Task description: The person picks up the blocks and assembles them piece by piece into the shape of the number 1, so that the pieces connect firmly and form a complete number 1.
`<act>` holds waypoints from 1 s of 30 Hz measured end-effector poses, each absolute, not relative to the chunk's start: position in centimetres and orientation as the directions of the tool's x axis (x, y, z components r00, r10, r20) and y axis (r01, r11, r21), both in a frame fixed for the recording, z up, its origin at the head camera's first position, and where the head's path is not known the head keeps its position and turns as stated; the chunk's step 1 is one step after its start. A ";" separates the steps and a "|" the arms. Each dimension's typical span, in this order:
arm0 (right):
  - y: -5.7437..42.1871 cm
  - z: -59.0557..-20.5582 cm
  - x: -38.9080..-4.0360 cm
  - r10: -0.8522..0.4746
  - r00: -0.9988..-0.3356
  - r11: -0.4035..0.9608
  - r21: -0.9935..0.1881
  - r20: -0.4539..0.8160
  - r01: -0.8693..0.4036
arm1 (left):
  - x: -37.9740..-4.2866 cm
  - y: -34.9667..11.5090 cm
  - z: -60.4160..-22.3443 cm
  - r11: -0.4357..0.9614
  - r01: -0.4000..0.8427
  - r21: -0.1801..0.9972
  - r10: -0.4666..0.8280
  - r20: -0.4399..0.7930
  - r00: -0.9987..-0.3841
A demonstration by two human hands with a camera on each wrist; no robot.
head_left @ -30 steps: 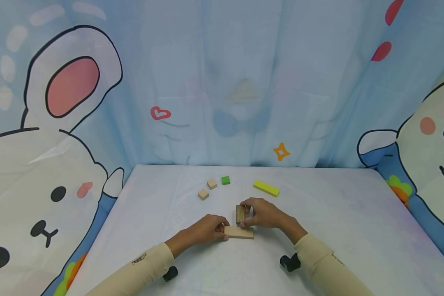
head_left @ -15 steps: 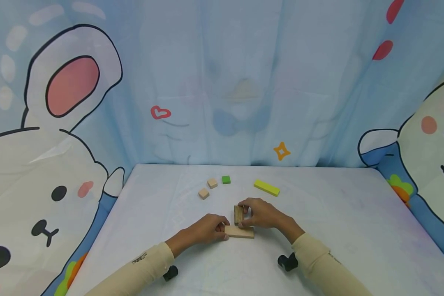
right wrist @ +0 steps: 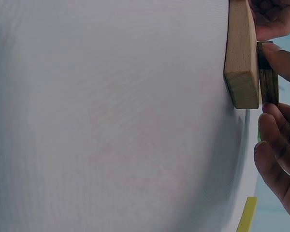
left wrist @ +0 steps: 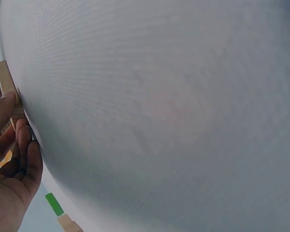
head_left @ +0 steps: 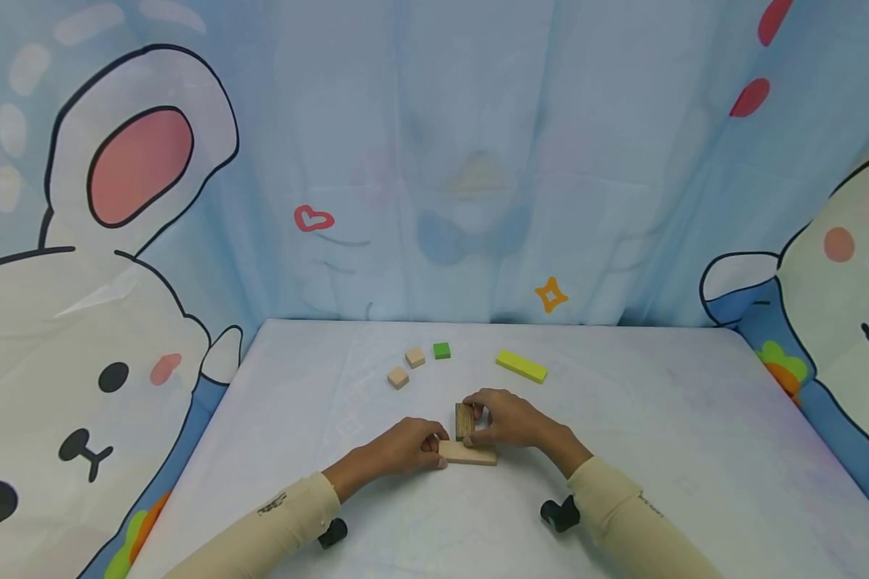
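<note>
A pale wooden block (head_left: pixel 472 453) lies lengthwise on the white-covered table, and my left hand (head_left: pixel 404 445) pinches its left end between thumb and fingers. Just behind it, a dark brown wooden block (head_left: pixel 463 420) points away from me, its near end close to the pale block's far side. My right hand (head_left: pixel 510 418) grips this dark block from the right. The right wrist view shows the thumb and a fingertip on either end of the dark block (right wrist: pixel 269 87), beside the pale block (right wrist: pixel 241 53). Parts of both blocks are hidden by fingers.
Two small pale wooden cubes, a nearer cube (head_left: pixel 398 379) and a farther cube (head_left: pixel 415 358), lie behind the hands to the left. Near them is a green block (head_left: pixel 442 351). A long yellow block (head_left: pixel 521 366) lies to the right. A printed curtain (head_left: pixel 434 161) hangs behind the table.
My right hand has slid the dark block slightly to the left along the pale block's far side. The left hand and the pale block have stayed in place.
</note>
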State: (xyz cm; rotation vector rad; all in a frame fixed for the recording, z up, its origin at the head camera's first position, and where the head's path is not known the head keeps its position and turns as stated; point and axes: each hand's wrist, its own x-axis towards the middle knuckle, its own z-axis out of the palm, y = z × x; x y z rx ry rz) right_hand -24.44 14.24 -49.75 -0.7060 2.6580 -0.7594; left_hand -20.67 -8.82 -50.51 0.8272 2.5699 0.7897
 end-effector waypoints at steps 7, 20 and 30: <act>14.3 -50.1 -24.5 -0.519 -0.843 0.746 -0.557 -0.141 -0.366 | -20.7 -8.8 -50.6 0.680 0.429 0.595 0.610 -0.134 -0.781; 14.5 -50.3 -24.4 -0.523 -0.841 0.742 -0.559 -0.138 -0.370 | -20.6 -8.8 -50.4 0.674 0.434 0.598 0.613 -0.125 -0.780; 14.8 -50.5 -24.5 -0.556 -0.822 0.713 -0.580 -0.123 -0.395 | -20.7 -8.7 -50.7 0.681 0.423 0.597 0.604 -0.133 -0.786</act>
